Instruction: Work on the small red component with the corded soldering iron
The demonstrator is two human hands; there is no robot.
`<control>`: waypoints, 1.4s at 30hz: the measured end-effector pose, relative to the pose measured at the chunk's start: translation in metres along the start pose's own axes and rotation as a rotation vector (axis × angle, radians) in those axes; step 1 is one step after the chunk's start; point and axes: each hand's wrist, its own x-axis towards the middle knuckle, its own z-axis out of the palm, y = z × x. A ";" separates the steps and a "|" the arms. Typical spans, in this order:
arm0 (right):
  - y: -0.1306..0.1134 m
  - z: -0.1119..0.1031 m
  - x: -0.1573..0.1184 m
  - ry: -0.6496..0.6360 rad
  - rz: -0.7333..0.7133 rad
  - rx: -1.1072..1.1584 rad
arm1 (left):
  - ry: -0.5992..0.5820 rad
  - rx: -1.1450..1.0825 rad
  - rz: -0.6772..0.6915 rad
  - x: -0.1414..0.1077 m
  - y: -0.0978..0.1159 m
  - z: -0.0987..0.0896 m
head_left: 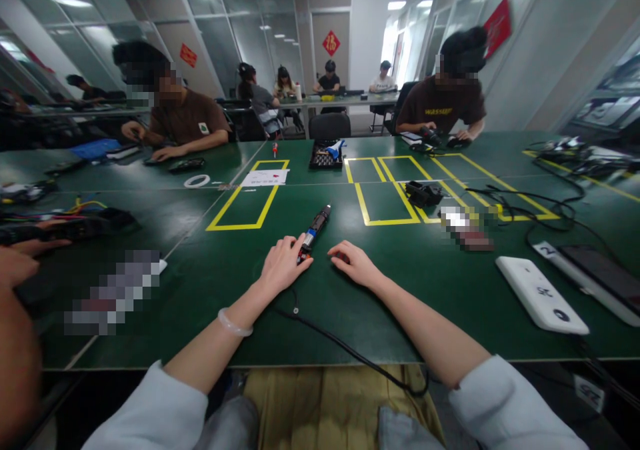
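Observation:
In front of me on the green table lies an electric screwdriver (316,229), a slim tool with a pointed metal tip facing away and a silver and blue body that looks partly uncovered. My left hand (283,263) is closed over its rear end, where small red parts show by the fingertips. A thin black cable (345,349) runs from under that hand down over the table edge. To the right of the tool, and apart from it, my right hand (356,263) rests with curled fingers; a small dark reddish patch shows beneath them, too unclear to name.
Yellow tape outlines (393,222) mark the table. A black case (326,154) with small parts stands at the back. White power banks (543,295) and black cables lie right, a tape roll (197,181) left. A co-worker's arm (17,290) reaches in at left; two people work opposite.

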 end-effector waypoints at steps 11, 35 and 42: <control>0.001 -0.001 0.000 -0.030 0.034 -0.005 | -0.051 0.190 -0.323 -0.015 -0.146 -0.001; 0.002 0.003 0.001 -0.055 0.042 -0.026 | 0.163 0.129 -0.473 -0.014 -0.158 -0.025; 0.002 0.003 0.002 -0.027 0.046 0.025 | -0.113 -0.954 -0.124 0.019 -0.033 -0.020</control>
